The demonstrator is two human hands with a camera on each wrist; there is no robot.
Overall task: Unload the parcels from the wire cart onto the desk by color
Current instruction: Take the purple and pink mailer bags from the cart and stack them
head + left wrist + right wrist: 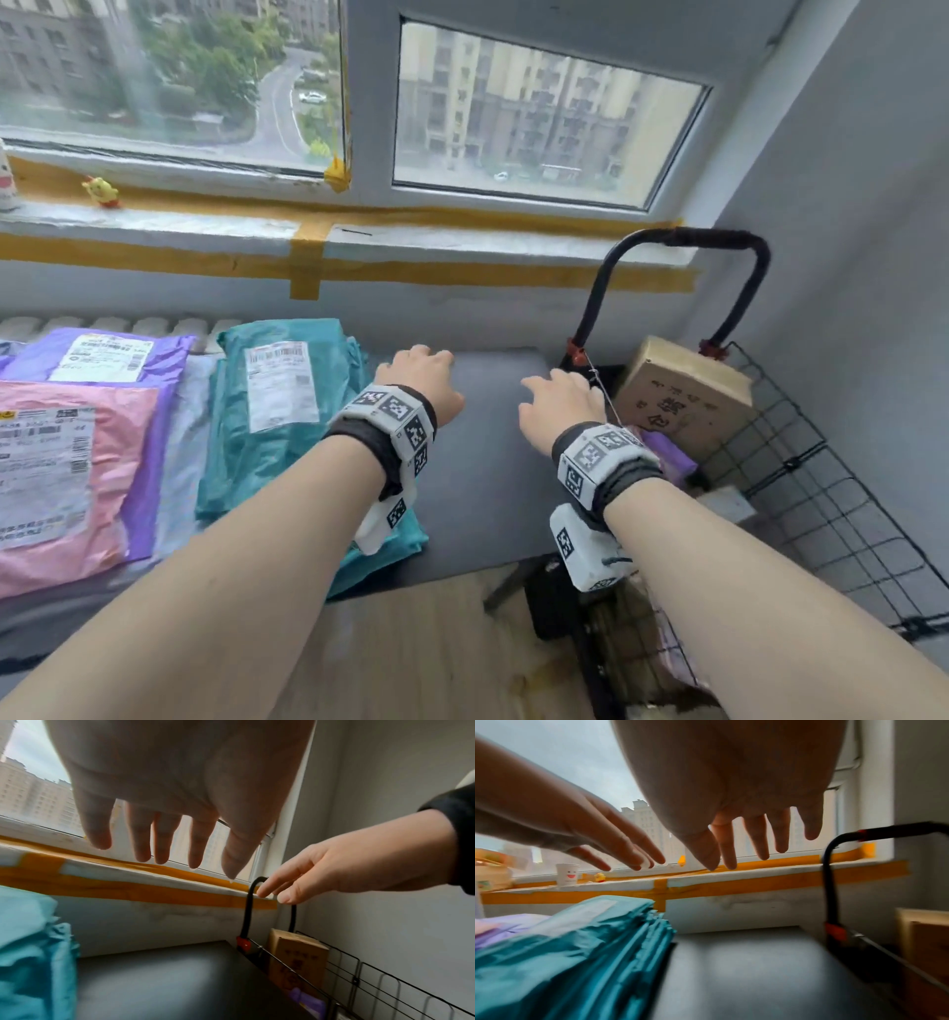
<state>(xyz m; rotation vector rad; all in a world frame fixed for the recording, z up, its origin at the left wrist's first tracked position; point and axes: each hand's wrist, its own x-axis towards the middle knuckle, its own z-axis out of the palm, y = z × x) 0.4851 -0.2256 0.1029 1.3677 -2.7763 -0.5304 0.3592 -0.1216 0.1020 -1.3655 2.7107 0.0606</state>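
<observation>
Now my left hand (418,383) and right hand (560,406) float empty, fingers spread, over the bare dark desk (493,462). Teal parcels (277,411) lie left. Right, past the desk edge, the wire cart (801,478) holds a brown box (683,395).

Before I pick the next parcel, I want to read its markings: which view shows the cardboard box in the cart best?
The head view: the cardboard box shows its top and printed front face, leaning inside the wire cart. The left wrist view shows it smaller, markings faint. The right wrist view catches only a blurred edge at the frame's right.
</observation>
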